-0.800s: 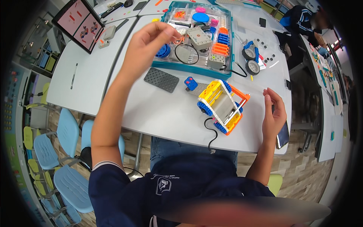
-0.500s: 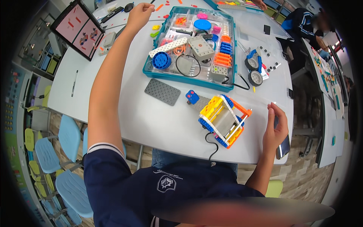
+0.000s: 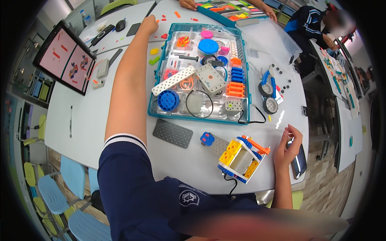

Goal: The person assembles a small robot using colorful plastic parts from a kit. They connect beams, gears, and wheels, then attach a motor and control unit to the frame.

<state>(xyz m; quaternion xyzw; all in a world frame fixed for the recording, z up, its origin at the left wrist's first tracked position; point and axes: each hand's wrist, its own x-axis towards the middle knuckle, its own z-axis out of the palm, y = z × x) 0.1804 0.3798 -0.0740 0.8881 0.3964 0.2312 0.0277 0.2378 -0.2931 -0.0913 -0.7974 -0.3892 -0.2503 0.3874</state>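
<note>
My left arm stretches to the far side, where my left hand (image 3: 150, 25) is bent closed beside small orange and red pieces (image 3: 163, 19); what its fingertips hold is hidden. My right hand (image 3: 288, 149) hovers at the near right, thumb and fingertips curled together; anything between them is too small to make out. Left of it, on the table, rests a building-kit model (image 3: 242, 160) with yellow blocks, white beams, blue gears and an orange bar. A grey perforated plate with a blue piece (image 3: 207, 139) adjoins it. Another dark grey perforated plate (image 3: 173, 133) lies farther left.
A teal-edged parts case (image 3: 197, 119) fills the middle. Beside it lie a wheeled assembly (image 3: 269, 91) and black pieces. A phone (image 3: 298, 160) is by my right hand; a tablet (image 3: 66, 58) stands left. Another person's hands (image 3: 187, 4) hold a second case (image 3: 217, 17).
The view has shifted, so the table sits lower. My left hand has come down toward the orange pieces, its fingers more bent. The right hand stays near the phone.
</note>
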